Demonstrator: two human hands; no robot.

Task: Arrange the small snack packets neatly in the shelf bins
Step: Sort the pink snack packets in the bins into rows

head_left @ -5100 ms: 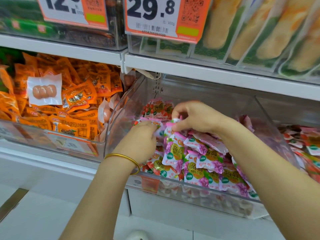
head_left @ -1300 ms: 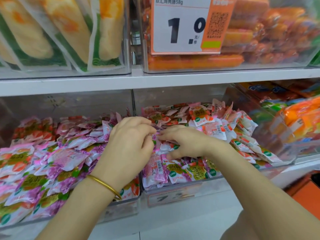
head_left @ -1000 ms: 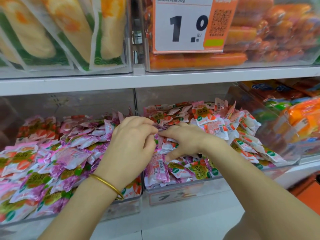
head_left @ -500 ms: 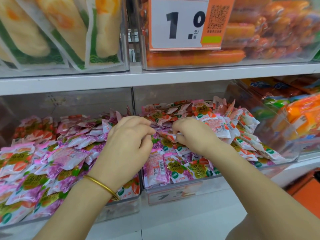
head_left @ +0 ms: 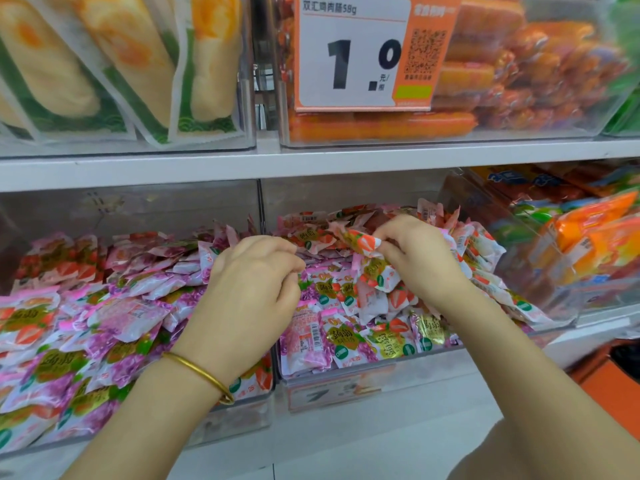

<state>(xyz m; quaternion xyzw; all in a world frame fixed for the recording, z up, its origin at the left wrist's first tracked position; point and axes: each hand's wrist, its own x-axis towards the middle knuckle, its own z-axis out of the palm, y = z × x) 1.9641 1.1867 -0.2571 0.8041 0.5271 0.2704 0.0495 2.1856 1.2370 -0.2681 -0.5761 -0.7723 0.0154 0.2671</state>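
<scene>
Over right bin (head_left: 346, 386), right hand (head_left: 419, 258): grip pinching strawberry packet (head_left: 367, 244) above heap (head_left: 374, 337). Left hand (head_left: 252, 289) curled, grip unreadable. Sorting underway; next: lay packet flat, aligned.

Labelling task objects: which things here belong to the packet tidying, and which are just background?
In the job: right hand pinching a strawberry packet, left hand, middle bin, left bin.
Lying about: price tag, sausages, yellow packs, orange packs.

L bin (head_left: 242, 408) & R bin (head_left: 346, 386) sit side by side under shelf (head_left: 138, 171), packets (head_left: 121, 317) in both. Price tag (head_left: 353, 57) above R bin.
</scene>
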